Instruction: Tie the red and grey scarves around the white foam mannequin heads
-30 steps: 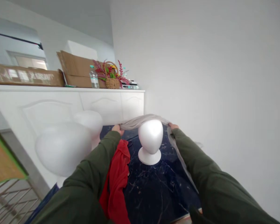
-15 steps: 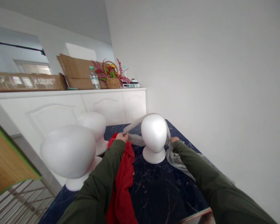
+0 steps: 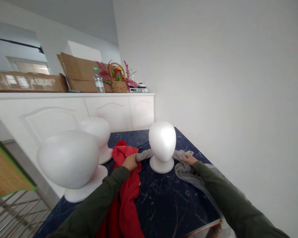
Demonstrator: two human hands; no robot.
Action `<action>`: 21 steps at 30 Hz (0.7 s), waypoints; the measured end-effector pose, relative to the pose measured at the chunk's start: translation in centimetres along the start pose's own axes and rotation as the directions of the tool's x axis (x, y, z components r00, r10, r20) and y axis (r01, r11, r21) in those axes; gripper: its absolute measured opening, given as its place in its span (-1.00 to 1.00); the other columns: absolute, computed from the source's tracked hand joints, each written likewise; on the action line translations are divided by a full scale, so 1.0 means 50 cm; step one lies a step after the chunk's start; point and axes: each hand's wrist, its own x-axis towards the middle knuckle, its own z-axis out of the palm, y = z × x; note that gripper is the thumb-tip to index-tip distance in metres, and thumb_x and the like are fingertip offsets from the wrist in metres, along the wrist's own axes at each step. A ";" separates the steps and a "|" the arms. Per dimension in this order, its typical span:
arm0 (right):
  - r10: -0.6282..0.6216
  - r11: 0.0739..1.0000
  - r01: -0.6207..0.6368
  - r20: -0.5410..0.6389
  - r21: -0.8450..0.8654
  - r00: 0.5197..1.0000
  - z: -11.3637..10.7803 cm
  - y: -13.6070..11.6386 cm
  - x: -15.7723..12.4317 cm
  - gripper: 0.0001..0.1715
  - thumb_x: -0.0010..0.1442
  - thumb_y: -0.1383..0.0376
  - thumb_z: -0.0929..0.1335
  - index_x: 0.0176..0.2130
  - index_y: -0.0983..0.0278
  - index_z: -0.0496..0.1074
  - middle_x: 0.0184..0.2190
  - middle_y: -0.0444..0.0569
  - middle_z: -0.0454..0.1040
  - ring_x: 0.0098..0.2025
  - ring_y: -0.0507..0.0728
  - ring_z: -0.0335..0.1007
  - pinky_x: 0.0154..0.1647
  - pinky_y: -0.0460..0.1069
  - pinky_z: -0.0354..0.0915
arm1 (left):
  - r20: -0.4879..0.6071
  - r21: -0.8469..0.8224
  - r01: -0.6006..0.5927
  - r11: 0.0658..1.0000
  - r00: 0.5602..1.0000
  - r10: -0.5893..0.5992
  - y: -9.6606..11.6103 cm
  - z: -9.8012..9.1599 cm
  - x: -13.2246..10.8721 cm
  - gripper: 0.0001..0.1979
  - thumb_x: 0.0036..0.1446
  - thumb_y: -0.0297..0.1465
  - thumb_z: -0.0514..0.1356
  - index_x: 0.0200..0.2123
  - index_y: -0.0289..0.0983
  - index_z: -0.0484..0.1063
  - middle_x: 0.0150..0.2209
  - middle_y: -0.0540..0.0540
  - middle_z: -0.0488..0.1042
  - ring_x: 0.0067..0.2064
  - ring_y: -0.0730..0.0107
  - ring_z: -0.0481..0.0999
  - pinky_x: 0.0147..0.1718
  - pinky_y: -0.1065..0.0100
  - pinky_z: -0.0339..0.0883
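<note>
A white foam mannequin head [image 3: 162, 141] stands upright on the dark blue marbled table [image 3: 173, 201]. Behind its lower part passes a grey scarf [image 3: 146, 154], bunched into a band. My left hand [image 3: 130, 162] is closed round the scarf to the left of the head, above a red scarf [image 3: 129, 195] lying down the table. To the head's right, my right hand [image 3: 188, 159] has its fingers closed on the other side of the grey band. The loose grey cloth trails under my right forearm toward the table's right edge.
Two more white heads, a large near one [image 3: 68, 158] and one behind it [image 3: 96, 132], stand at the left. A white cabinet [image 3: 109, 114] at the back bears cardboard boxes, a water bottle [image 3: 98, 81] and a flower basket [image 3: 119, 86]. A wall rises along the right.
The grey scarf has come down from around the top of the head to behind its neck. Both hands have lowered with it, and the left moved slightly nearer me.
</note>
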 end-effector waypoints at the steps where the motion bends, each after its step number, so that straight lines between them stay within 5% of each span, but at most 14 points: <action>1: 0.007 1.000 -0.007 -0.003 0.029 1.000 0.002 0.008 -0.008 -0.55 -0.06 0.21 0.38 -0.15 0.33 0.39 -0.19 0.07 0.43 -0.13 0.19 0.34 -0.08 0.05 0.24 | -0.034 0.056 -0.055 0.997 0.998 0.057 -0.008 -0.002 -0.006 -0.71 -0.38 -0.75 0.14 -0.54 -0.31 0.41 -0.52 0.02 0.41 -0.16 0.14 0.38 -0.10 0.29 0.15; 4: 0.036 0.997 -0.031 -0.062 0.068 0.997 0.012 0.024 -0.028 -0.37 -0.24 0.35 0.43 -0.09 0.35 0.36 -0.14 0.07 0.41 -0.08 0.22 0.31 -0.04 0.06 0.19 | -0.138 0.150 -0.165 0.975 0.973 0.186 -0.018 -0.008 -0.008 -0.86 -0.30 -0.64 0.18 -0.62 -0.30 0.37 -0.52 -0.06 0.39 -0.09 0.04 0.33 -0.04 0.21 0.09; 9: 0.114 0.986 -0.088 -0.184 0.143 0.976 0.034 0.029 -0.047 -0.79 -0.12 0.33 0.31 -0.39 0.29 0.46 -0.40 0.02 0.48 -0.25 0.21 0.38 -0.18 0.07 0.24 | -0.285 -0.244 -0.224 0.944 0.946 0.151 -0.002 -0.011 -0.004 -0.93 -0.20 -0.45 0.22 -0.54 -0.31 0.39 -0.38 -0.10 0.42 -0.02 0.14 0.29 -0.01 0.27 0.12; 13: 0.155 0.967 -0.095 -0.249 0.236 0.956 0.046 0.029 -0.049 -0.87 -0.14 0.27 0.32 -0.55 0.30 0.42 -0.55 0.00 0.44 -0.37 0.21 0.38 -0.27 0.08 0.25 | -0.185 -0.455 -0.175 0.873 0.978 0.100 0.021 -0.001 -0.015 -0.77 0.05 -0.35 -0.01 -0.42 -0.35 0.38 -0.48 -0.09 0.43 -0.29 0.33 0.45 -0.19 0.30 0.31; 16: 0.183 0.939 -0.076 -0.299 0.336 0.937 0.055 0.029 -0.049 -0.79 -0.17 0.28 0.34 -0.43 0.31 0.43 -0.49 -0.02 0.46 -0.36 0.17 0.39 -0.29 0.03 0.28 | -0.083 -0.557 -0.146 0.818 0.989 0.120 0.028 0.009 -0.031 -0.74 0.05 -0.36 -0.05 -0.41 -0.36 0.37 -0.51 -0.09 0.43 -0.39 0.38 0.46 -0.28 0.33 0.35; 21: 0.232 0.888 -0.037 -0.378 0.458 0.896 0.066 0.002 -0.069 -0.56 -0.18 0.27 0.34 -0.22 0.34 0.35 -0.32 0.05 0.45 -0.27 0.17 0.39 -0.30 0.01 0.31 | 0.204 -0.545 -0.159 0.823 0.927 0.314 0.028 0.042 -0.076 -0.77 -0.14 -0.42 0.11 -0.33 -0.33 0.41 -0.42 -0.08 0.49 -0.34 0.30 0.47 -0.29 0.29 0.34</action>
